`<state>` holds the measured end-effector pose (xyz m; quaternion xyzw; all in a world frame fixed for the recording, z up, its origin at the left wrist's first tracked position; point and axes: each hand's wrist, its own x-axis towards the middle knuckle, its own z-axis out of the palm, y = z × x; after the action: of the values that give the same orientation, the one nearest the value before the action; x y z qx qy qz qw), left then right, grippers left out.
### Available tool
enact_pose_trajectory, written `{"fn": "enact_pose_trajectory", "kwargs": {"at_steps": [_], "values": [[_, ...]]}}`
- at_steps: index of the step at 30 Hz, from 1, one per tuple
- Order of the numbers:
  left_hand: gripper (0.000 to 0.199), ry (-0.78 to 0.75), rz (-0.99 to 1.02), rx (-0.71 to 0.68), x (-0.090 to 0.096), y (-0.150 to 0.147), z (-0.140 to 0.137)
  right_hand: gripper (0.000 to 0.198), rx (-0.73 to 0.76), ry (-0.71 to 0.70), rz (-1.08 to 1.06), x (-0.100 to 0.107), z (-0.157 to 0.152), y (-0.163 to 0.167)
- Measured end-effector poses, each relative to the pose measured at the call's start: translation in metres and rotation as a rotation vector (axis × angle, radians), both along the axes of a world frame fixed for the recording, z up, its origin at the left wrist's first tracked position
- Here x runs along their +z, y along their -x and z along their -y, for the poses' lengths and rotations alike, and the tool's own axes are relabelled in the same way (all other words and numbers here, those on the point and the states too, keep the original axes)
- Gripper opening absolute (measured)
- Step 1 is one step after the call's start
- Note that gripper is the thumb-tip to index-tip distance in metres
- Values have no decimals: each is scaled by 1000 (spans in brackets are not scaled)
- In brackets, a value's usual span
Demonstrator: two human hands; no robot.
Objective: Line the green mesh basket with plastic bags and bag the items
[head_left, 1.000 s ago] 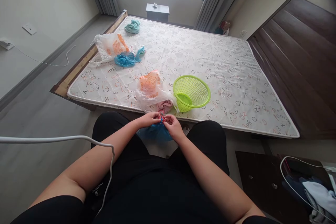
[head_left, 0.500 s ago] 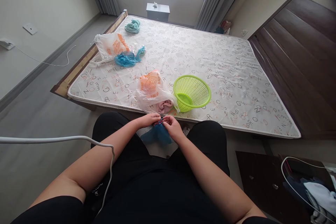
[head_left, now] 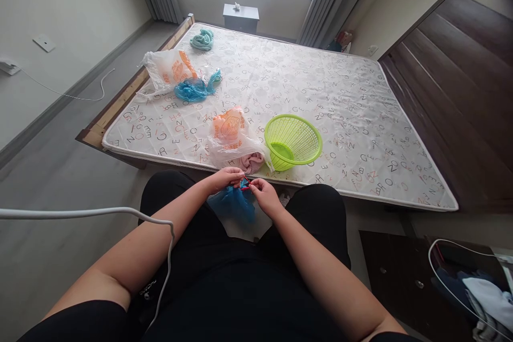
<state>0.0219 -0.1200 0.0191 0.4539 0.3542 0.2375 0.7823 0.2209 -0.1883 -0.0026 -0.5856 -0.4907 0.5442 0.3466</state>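
A thin blue plastic bag (head_left: pixel 236 206) hangs between my knees, just in front of the mattress edge. My left hand (head_left: pixel 227 179) pinches its gathered top, fingers closed. My right hand (head_left: pixel 264 195) is closed too, gripping a narrow red string (head_left: pixel 245 186) at the bag's mouth, with thumb and forefinger together. Beyond my hands on the mattress lies a clear plastic bag with orange print (head_left: pixel 229 127), and a pink cloth (head_left: pixel 251 162) shows at its opening. To its right a green plastic basket (head_left: pixel 293 141) is tilted toward me.
Farther left on the mattress (head_left: pixel 360 117) lie another orange-printed bag (head_left: pixel 168 69), a crumpled blue bag (head_left: pixel 192 90) and a teal cloth (head_left: pixel 202 39). A white cable (head_left: pixel 120 210) crosses over my left forearm. Folded clothes (head_left: pixel 487 299) sit at the lower right.
My hands have drawn slightly apart, and more of the red string shows between them. The blue bag has shifted a little to the left and hangs more bunched.
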Motion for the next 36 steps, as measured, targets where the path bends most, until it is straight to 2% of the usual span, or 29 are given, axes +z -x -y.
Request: {"fn": "enact_pose_trajectory", "kwargs": {"at_steps": [7,12,18,24,26,30,36], "values": [[43,37,-12,-17,0,6,0,30,93,7,64,7,2,0],[61,112,37,24,6,7,-1,31,22,-19,75,2,2,-2],[69,107,44,159,9,5,-5,34,0,-20,-55,5,1,-3],[76,63,4,168,1,4,-5,34,-5,-72,-221,18,1,1],[88,21,-62,144,-1,3,-5,35,-8,-47,-292,17,2,3],[111,-55,-113,2,-6,3,-5,37,-54,-43,-323,13,2,4],[116,-147,-92,-57,-12,4,-4,37,-111,-64,-260,13,2,3]]}}
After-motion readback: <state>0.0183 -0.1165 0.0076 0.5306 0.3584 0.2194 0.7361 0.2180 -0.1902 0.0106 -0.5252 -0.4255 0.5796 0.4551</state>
